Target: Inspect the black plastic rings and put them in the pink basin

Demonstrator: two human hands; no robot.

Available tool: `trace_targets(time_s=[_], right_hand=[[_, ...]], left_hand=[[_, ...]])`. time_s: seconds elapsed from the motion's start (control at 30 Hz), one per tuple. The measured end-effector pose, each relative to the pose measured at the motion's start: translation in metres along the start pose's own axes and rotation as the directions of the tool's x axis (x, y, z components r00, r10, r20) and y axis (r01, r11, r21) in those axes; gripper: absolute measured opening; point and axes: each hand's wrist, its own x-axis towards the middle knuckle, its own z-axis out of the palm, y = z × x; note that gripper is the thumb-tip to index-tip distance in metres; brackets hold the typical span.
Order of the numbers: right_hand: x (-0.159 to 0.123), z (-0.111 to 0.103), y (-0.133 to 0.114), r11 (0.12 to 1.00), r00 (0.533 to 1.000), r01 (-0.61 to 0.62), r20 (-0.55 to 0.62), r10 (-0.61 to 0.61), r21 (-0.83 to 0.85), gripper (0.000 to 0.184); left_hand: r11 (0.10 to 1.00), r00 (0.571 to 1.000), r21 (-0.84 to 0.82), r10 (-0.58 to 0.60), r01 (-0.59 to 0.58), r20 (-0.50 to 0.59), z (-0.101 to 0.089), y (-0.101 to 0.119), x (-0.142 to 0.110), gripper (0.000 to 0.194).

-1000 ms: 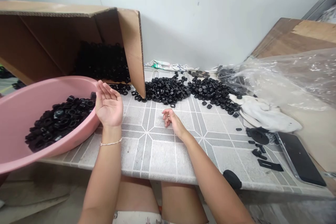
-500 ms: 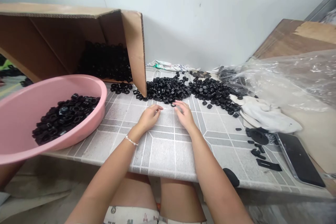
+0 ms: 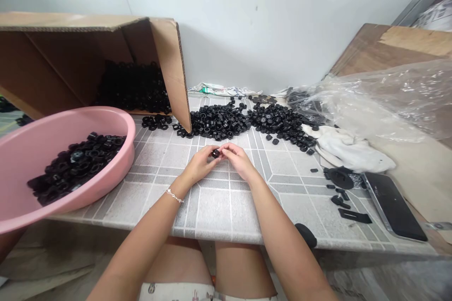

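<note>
Showing a tiled counter (image 3: 215,211) by a white wall (image 3: 261,28), black nuts (image 3: 217,122) heaped, left hand (image 3: 199,165) and right hand (image 3: 240,161) together, one nut (image 3: 215,153) pinched between them

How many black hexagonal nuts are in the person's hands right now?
1: a small black hexagonal nut, held between the left hand and right hand; the fingers may hide more.

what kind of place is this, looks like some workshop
Probably a small hand-work parts workspace rather than a machine shop. Black hex-shaped parts lie heaped on a tiled counter and also fill a cardboard box and a pink plastic basin, while the left hand and right hand hold one part between them.
</note>
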Motion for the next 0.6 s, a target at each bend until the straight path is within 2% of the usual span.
trace_targets(time_s=[0.1, 0.17, 0.2, 0.23, 0.27, 0.3, 0.37, 0.4, 0.43, 0.53, 0.57, 0.6], right_hand=[[0.002, -0.003, -0.006, 0.999, 0.999, -0.018, 0.037, 0.017, 0.026, 0.017], [0.004, -0.025, -0.008, 0.994, 0.998, -0.018, -0.058, 0.012, -0.110, 0.020], [0.004, -0.041, -0.007, 0.975, 0.985, -0.029, -0.171, -0.010, -0.221, 0.021], [0.004, -0.059, -0.006, 0.945, 0.931, -0.044, -0.357, -0.078, -0.324, 0.022], [0.004, -0.077, -0.003, 0.903, 0.829, -0.080, -0.531, -0.174, -0.421, 0.023], [0.003, -0.094, 0.000, 0.854, 0.715, -0.144, -0.649, -0.258, -0.499, 0.024], [0.000, -0.121, 0.009, 0.761, 0.550, -0.298, -0.755, -0.357, -0.577, 0.030], [-0.001, -0.128, 0.013, 0.722, 0.506, -0.356, -0.772, -0.385, -0.594, 0.035], [-0.002, -0.131, 0.018, 0.676, 0.512, -0.392, -0.758, -0.404, -0.624, 0.040], [-0.005, -0.126, 0.025, 0.534, 0.636, -0.442, -0.671, -0.381, -0.721, 0.045], [-0.006, -0.122, 0.025, 0.501, 0.663, -0.460, -0.659, -0.356, -0.733, 0.043], [-0.006, -0.120, 0.025, 0.480, 0.669, -0.487, -0.665, -0.331, -0.730, 0.041]], left_hand=[[0.999, 0.998, 0.001, 0.035, -0.035, -0.043, 0.001, 0.002, -0.001, 0.025], [0.999, 0.995, 0.022, 0.030, -0.029, -0.091, 0.001, 0.001, -0.001, 0.029], [0.999, 0.994, 0.036, 0.020, -0.016, -0.106, 0.001, 0.000, -0.001, 0.032], [0.999, 0.994, 0.050, 0.007, -0.002, -0.111, 0.002, -0.002, -0.002, 0.035], [0.998, 0.994, 0.064, 0.000, 0.008, -0.110, 0.002, -0.003, -0.002, 0.037], [0.997, 0.995, 0.075, 0.000, 0.008, -0.103, 0.002, -0.004, -0.002, 0.038], [0.996, 0.996, 0.083, 0.019, -0.012, -0.090, 0.001, -0.005, -0.002, 0.039], [0.996, 0.995, 0.082, 0.030, -0.023, -0.091, 0.001, -0.005, -0.003, 0.039], [0.996, 0.995, 0.080, 0.038, -0.031, -0.094, 0.001, -0.006, -0.003, 0.039], [0.997, 0.995, 0.072, 0.032, -0.025, -0.098, 0.000, -0.007, -0.004, 0.039], [0.997, 0.995, 0.071, 0.022, -0.016, -0.093, 0.000, -0.007, -0.004, 0.038], [0.997, 0.996, 0.071, 0.012, -0.005, -0.088, 0.000, -0.007, -0.005, 0.037]])
